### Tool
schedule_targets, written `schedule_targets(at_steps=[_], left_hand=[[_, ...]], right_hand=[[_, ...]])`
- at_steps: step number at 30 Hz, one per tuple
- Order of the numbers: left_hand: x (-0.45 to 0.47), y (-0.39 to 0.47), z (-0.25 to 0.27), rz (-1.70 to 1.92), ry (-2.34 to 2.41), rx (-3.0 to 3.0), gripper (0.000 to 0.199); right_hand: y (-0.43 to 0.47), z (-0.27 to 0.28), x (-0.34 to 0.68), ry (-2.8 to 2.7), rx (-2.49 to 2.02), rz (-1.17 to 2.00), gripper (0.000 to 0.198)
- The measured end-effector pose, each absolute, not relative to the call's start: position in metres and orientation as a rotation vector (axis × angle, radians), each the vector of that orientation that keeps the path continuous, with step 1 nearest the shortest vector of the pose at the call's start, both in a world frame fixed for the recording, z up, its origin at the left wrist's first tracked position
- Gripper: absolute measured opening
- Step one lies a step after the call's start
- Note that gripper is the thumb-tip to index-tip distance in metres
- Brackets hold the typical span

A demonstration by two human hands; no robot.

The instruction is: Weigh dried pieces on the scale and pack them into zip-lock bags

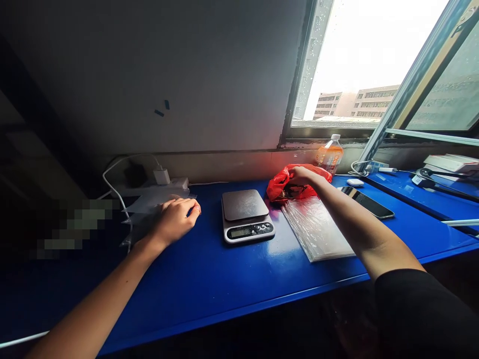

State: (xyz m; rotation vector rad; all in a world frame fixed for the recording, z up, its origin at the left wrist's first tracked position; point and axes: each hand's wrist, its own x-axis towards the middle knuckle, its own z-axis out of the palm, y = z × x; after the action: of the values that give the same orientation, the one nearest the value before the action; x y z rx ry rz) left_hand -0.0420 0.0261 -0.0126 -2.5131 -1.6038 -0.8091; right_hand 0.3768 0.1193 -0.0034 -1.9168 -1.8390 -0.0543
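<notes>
Right hand: your right hand [298, 175], right of centre in the frame, reaches into the mouth of a crumpled, thin red plastic bag [275, 191]; its fingertips are hidden, so you cannot tell whether they hold anything.
Left hand: your left hand [177, 215], left of centre, is loosely curled beside thin clear plastic bags [144, 203]; nothing shows in it, but the palm is turned away, so you cannot tell whether it holds something or touches them.
Red bag: it sits just behind the stack of flat, clear plastic sleeves [324, 234], near an orange-filled clear bottle [331, 154]; something dark shows in its opening.
Scale: the white digital scale with a square grey metal plate [246, 205] stands mid-frame on the glossy blue table [209, 279], between your hands; its digits are too small to read surely.
Done so far: the scale, sleeves and red bag are set out within your reach, and your right hand is at the bag.
Left to do: nothing lies on the scale's plate, and no filled sleeve shows on the stack.
Stage: your work looks early, or between two items; you cannot tell which from here.
</notes>
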Motion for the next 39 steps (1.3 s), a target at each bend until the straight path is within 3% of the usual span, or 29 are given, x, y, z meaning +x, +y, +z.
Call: schedule_targets(at_steps=[5, 8, 14, 16, 19, 21, 25, 27, 30, 35, 39], left_hand=[[-0.042, 0.023, -0.008, -0.812, -1.625, -2.518, 0.030], [-0.042, 0.019, -0.004, -0.800, -1.635, -2.520, 0.031], [-0.036, 0.019, -0.011, -0.757, -1.581, -2.627, 0.033], [-0.033, 0.020, -0.016, -0.743, -1.563, -2.660, 0.032], [-0.029, 0.021, -0.020, -0.773, -1.557, -2.711, 0.032], [-0.027, 0.019, -0.020, -0.801, -1.548, -2.747, 0.033], [-0.026, 0.016, -0.018, -0.842, -1.536, -2.738, 0.035], [-0.027, 0.016, -0.019, -0.871, -1.548, -2.716, 0.036], [-0.028, 0.016, -0.020, -0.889, -1.561, -2.714, 0.035], [-0.027, 0.013, -0.019, -0.929, -1.548, -2.723, 0.032], [-0.023, 0.007, -0.017, -0.970, -1.527, -2.702, 0.032]], right_hand=[[0.105, 0.006, 0.380, -1.773, -1.917, -0.004, 0.007], [0.081, 0.014, 0.386, -1.662, -1.874, 0.039, 0.014], [0.015, 0.038, 0.368, -1.551, -1.409, 0.592, 0.014], [0.005, 0.040, 0.341, -1.757, -1.385, 0.522, 0.014], [0.010, 0.035, 0.292, -2.113, -1.382, 0.028, 0.008], [0.023, 0.028, 0.264, -2.248, -1.323, -0.009, 0.011], [0.051, 0.020, 0.235, -2.300, -1.223, 0.705, 0.016], [0.060, 0.020, 0.231, -2.287, -1.257, 0.857, 0.017], [0.059, 0.023, 0.241, -2.211, -1.362, 0.611, 0.014], [0.040, 0.030, 0.316, -1.886, -1.242, 0.354, 0.034], [0.046, 0.019, 0.383, -1.914, -1.674, 0.011, 0.020]])
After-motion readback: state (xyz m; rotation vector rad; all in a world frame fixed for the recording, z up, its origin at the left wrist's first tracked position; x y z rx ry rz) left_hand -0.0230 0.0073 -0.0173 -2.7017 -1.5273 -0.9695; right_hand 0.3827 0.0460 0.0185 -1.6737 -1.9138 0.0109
